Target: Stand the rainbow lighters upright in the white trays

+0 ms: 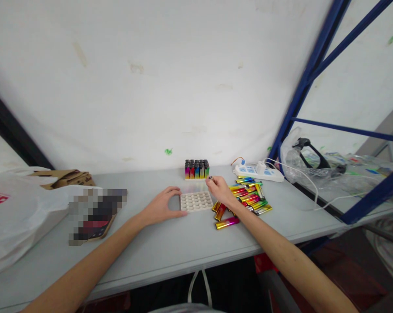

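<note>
A white tray [196, 201] with rows of round pockets lies on the grey table. My left hand [162, 206] holds the tray's left edge between thumb and fingers. Above the tray's back right corner, my right hand [220, 189] is closed in a pinch; a small dark tip shows at its fingertips, and the rest of that item is hidden. Behind the tray stands an upright block of colourful lighters [196, 170] with black tops. A loose pile of shiny multicoloured lighters [248, 198] lies to the right, partly under my right forearm.
A white power strip [260, 172] with cables lies at the back right, beside a blue metal frame [297, 93]. On the left are a white plastic bag [23, 217], brown cardboard [68, 177] and a pixelated phone-like object [98, 219]. The wall rises behind the table.
</note>
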`<action>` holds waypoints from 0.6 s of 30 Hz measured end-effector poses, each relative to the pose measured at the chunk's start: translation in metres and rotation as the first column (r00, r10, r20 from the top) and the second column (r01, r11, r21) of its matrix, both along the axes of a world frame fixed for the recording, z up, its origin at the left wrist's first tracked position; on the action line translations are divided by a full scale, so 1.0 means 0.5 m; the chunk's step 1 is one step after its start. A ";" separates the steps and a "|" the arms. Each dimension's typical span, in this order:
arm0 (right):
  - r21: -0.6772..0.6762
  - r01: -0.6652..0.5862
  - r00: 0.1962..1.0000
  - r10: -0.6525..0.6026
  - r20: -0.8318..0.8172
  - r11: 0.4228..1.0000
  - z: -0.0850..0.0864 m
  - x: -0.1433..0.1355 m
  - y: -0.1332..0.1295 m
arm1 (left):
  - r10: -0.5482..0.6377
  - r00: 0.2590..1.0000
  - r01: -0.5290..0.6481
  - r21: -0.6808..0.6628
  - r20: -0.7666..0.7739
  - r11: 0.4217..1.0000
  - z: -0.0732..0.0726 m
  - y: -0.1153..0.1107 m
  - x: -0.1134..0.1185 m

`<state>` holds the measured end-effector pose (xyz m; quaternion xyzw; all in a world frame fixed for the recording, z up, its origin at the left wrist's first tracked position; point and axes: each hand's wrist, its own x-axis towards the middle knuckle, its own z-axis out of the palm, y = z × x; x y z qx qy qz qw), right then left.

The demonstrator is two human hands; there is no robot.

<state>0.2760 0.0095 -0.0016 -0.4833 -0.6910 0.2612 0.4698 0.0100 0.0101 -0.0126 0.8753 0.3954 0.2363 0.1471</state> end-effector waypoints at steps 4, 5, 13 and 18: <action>0.031 -0.023 1.000 0.023 0.021 0.999 0.001 -0.002 -0.002 | 0.008 1.000 -0.008 -0.003 -0.001 1.000 -0.001 0.000 0.001; 0.043 -0.033 0.999 0.032 0.027 0.999 0.002 -0.002 -0.003 | 0.006 1.000 -0.006 -0.003 0.001 1.000 -0.002 0.000 0.001; 0.130 -0.221 0.957 0.189 0.221 0.967 0.021 -0.015 -0.019 | 0.027 0.999 -0.026 -0.019 0.039 0.999 -0.007 0.000 0.003; 0.152 -0.148 0.940 0.092 0.328 0.977 0.025 -0.033 -0.020 | 0.059 0.996 -0.056 -0.049 0.068 0.997 -0.015 0.003 0.005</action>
